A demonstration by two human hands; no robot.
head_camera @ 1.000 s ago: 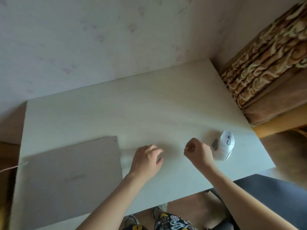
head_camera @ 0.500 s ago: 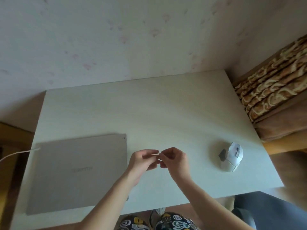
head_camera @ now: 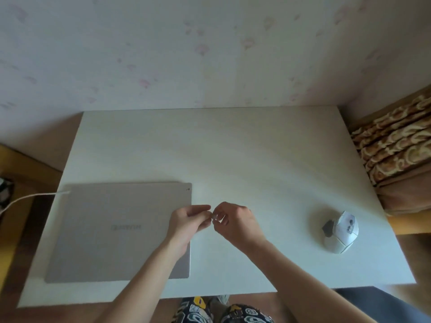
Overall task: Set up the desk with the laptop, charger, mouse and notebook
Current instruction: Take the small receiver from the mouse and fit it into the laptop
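Note:
A closed silver laptop (head_camera: pixel 116 229) lies on the left of the white desk (head_camera: pixel 233 148). A white charger cable (head_camera: pixel 28 198) runs to its back left corner. A white mouse (head_camera: pixel 342 230) with a dark patch on its left side sits on the desk's right part. My left hand (head_camera: pixel 186 220) and my right hand (head_camera: pixel 235 220) meet above the desk just right of the laptop. Their fingertips together pinch a small pale object (head_camera: pixel 214 216), too small to identify. No notebook is in view.
A sofa with brown patterned cushions (head_camera: pixel 396 141) stands right of the desk. The wall runs along the desk's far edge. A dark grey surface (head_camera: pixel 373 304) shows at the bottom right. My patterned trousers (head_camera: pixel 224 311) appear below the near edge.
My right hand has moved left from beside the mouse and met my left hand, which lifted off the desk. Both now pinch the small object together. The mouse and laptop stayed put.

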